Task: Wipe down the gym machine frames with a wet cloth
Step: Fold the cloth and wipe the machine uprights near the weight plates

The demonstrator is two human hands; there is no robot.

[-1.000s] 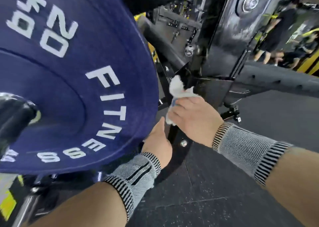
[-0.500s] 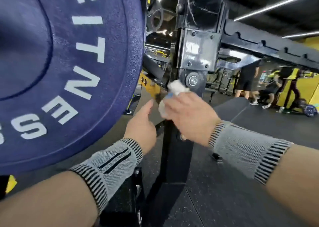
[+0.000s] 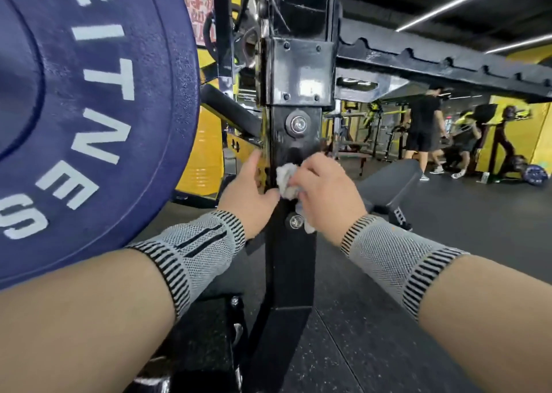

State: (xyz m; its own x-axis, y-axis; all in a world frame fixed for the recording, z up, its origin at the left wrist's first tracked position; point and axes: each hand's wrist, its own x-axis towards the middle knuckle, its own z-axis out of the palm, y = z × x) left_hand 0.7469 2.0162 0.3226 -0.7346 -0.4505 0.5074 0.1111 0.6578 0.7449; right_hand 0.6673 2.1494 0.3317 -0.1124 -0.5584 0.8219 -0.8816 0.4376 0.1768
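Grey knit wrist sleeves (image 3: 397, 258) are worn on both forearms. A crumpled white cloth (image 3: 287, 180) is gripped in the curled fingers of the right hand (image 3: 325, 195) and pressed to the black upright frame post (image 3: 291, 261), below a bolt (image 3: 297, 123). The left hand (image 3: 246, 192) is laid on the post's left edge, fingers straight, nothing held. A blue weight plate (image 3: 98, 117) is seen at left; a notched black bar (image 3: 433, 60) and people (image 3: 424, 123) are seen farther back.
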